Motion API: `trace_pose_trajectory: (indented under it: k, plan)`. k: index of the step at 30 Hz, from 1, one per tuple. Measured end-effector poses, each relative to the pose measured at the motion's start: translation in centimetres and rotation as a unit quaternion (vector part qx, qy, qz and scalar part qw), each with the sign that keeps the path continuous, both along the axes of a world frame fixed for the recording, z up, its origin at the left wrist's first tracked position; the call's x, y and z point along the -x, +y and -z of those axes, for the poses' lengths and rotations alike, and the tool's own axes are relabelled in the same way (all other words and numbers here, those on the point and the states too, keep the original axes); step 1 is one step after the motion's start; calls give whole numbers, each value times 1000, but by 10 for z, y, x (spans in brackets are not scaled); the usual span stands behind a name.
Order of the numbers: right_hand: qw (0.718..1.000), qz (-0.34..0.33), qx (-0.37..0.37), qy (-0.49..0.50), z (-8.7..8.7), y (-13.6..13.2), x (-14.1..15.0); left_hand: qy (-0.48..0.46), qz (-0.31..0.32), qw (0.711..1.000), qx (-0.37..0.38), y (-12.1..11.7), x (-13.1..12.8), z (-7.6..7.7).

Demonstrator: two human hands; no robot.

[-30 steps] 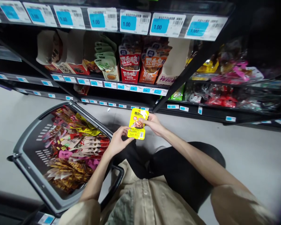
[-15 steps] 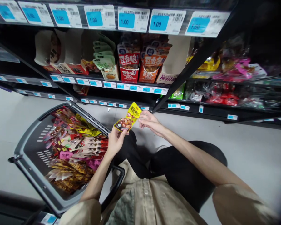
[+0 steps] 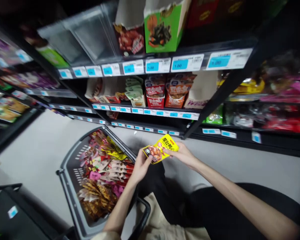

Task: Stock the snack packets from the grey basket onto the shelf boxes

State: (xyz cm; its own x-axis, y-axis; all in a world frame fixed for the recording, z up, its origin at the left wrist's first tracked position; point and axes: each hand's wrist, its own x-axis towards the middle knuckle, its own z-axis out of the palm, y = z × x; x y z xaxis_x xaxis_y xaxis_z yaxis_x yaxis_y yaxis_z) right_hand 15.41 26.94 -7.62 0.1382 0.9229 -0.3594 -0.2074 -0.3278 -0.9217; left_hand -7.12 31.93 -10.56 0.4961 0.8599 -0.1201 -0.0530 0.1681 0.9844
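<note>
Between my two hands is a yellow snack packet (image 3: 165,144) with dark lettering and a food picture, tilted with its lettered end up to the right. My left hand (image 3: 141,165) pinches its lower left end, thumb on the front. On the opposite end, my right hand (image 3: 182,154) grips it with the thumb on the front and the fingers behind. Close to my left forearm stands a grey shopping basket (image 3: 67,186), filled with many snack packets (image 3: 107,173) in red, pink, yellow and brown.
Ahead is a black shelf unit with price labels (image 3: 158,65). On it are a green box (image 3: 162,30), red packets (image 3: 155,91), orange packets (image 3: 177,91) and pale green packets (image 3: 135,90). More bagged goods hang or lie at right. A dark stand (image 3: 12,206) is at lower left.
My view has tilted up and turned left, so more shelving shows. My right hand has closed onto the packet's upper end, and the packet lies flatter than before.
</note>
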Motion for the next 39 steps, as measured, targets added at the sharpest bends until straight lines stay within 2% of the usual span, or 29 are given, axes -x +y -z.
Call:
trace_pose_trajectory:
  k: [4, 6, 7, 9, 11, 13, 15, 16, 18, 20, 24, 28, 32, 35, 39]
  plan:
    - [995, -17, -34, -97, 13, 9, -4, 11, -89, 996, -30, 4, 1, 13]
    - [985, -17, -61, -160, 16, 13, -5, 24, -129, 989, -71, 19, 5, 15]
    - [978, -18, -73, -195, 16, 14, -5, 37, -150, 982, -107, 32, 8, 11]
    - [956, -31, -95, -274, 11, 14, -5, 80, -177, 960, -203, 73, 10, -10]
    - [920, -70, -133, -363, 5, 11, -5, 143, -165, 926, -308, 130, 5, -46]
    - [867, -130, -188, -443, 2, 6, -5, 237, -170, 864, -410, 193, -5, -86]
    - [809, -203, -239, -497, 3, 0, -4, 401, -131, 770, -479, 251, -19, -118]
    - [784, -233, -256, -516, 5, -3, -4, 493, -84, 712, -493, 275, -25, -130]
    - [741, -269, -278, -549, 11, -7, -3, 541, -39, 682, -490, 309, -38, -144]
    - [712, -273, -285, -581, 16, -9, -3, 571, -8, 670, -475, 327, -50, -147]
    - [689, -275, -283, -608, 12, -11, 0, 633, 33, 634, -444, 337, -63, -142]
    - [692, -286, -283, -599, 2, -12, -1, 659, 61, 604, -443, 333, -59, -142]
    - [705, -275, -287, -587, 0, -10, -8, 658, 75, 588, -464, 320, -47, -148]
    - [741, -261, -283, -550, -4, -8, -10, 639, 71, 592, -487, 309, -38, -156]
    - [825, -183, -254, -471, -15, -5, -5, 595, 12, 604, -530, 288, -29, -167]
